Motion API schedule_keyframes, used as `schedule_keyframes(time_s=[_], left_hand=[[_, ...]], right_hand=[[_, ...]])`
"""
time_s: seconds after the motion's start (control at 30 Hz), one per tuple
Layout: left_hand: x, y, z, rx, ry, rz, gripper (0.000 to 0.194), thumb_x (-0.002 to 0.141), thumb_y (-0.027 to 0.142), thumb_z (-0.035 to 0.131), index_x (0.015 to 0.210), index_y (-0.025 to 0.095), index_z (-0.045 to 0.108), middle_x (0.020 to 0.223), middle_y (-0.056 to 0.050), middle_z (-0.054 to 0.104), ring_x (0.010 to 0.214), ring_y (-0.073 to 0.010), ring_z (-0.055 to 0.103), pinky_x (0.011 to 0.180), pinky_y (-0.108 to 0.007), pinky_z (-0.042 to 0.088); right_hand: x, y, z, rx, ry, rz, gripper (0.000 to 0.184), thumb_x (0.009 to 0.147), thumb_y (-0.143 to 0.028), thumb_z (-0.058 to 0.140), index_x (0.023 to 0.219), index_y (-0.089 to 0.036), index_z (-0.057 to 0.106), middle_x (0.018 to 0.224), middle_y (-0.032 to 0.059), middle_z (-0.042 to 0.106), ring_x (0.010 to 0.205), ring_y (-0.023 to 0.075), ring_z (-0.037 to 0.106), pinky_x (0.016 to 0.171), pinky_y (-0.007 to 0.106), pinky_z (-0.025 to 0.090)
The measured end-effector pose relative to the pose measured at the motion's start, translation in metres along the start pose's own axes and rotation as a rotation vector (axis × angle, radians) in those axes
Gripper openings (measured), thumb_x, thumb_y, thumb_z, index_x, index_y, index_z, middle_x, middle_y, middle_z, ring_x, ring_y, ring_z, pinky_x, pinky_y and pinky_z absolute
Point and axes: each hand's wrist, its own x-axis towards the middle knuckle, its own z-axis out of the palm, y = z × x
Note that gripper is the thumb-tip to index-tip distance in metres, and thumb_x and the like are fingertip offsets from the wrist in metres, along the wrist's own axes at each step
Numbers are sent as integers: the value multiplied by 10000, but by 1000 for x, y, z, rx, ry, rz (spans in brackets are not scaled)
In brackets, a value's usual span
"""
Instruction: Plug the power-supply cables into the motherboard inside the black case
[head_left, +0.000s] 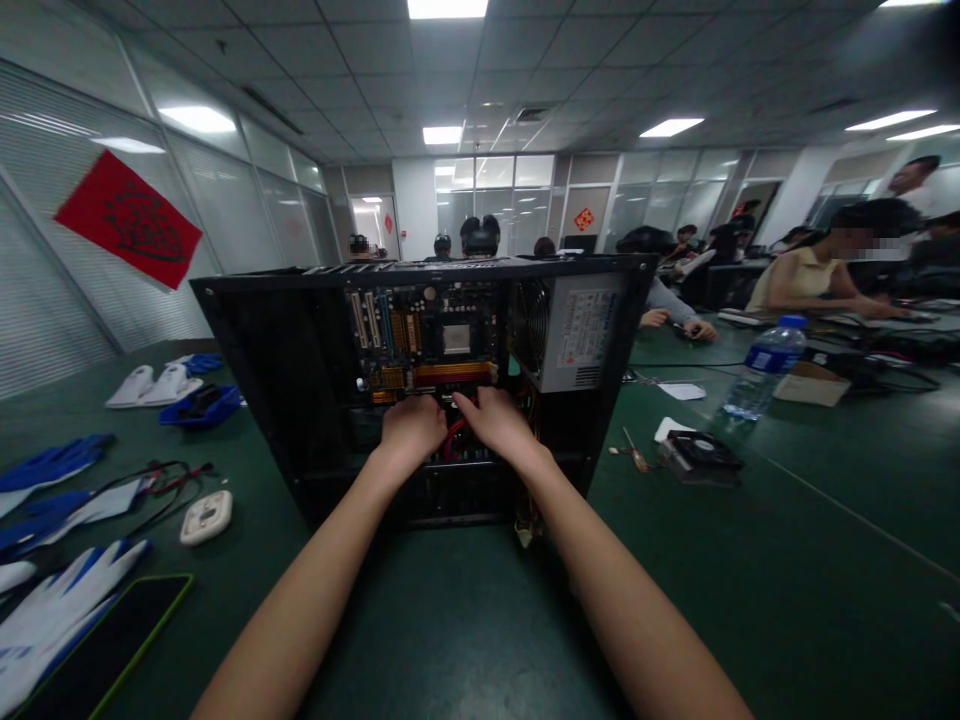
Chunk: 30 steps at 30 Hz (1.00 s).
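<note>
An open black computer case point(255, 380) stands on the green table, its side off. Inside I see a motherboard point(424, 335) and a grey power supply point(581, 335) with a fan. Both my arms reach into the case. My left hand point(409, 428) is curled into a fist just below the motherboard's lower edge. My right hand point(495, 420) sits beside it, fingers bent down around red cables point(455, 440) between the two hands. What the fingers grip is hidden.
White and blue gloves point(52, 610) and a dark phone point(112, 645) lie at the left, with a small white device point(206, 517) and wires. A cooler fan point(701, 455), a screwdriver point(636, 452) and a water bottle point(765, 370) lie at the right. Other people sit at tables behind.
</note>
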Motion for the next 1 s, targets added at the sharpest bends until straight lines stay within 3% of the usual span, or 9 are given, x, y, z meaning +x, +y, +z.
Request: schedule_keyframes(time_s=[0.67,1.0], left_hand=[[12,-4,9,-199,-47,9,363,920,333,456,955,122,749,970,-188,754,847,-242,710,708,-293,485],[21,-1,14,-203,-34,35,334,937,275,471,943,91,749,960,-212,745,909,-269,721,752,-302,498]], right_hand=[[-1,0,0,20,0,-1,455,1008,-469,457,990,-97,718,981,184,754,980,275,708,744,281,452],[5,5,7,25,-36,-24,435,1021,-438,437,974,-99,705,991,180,748,972,284,705,687,283,427]])
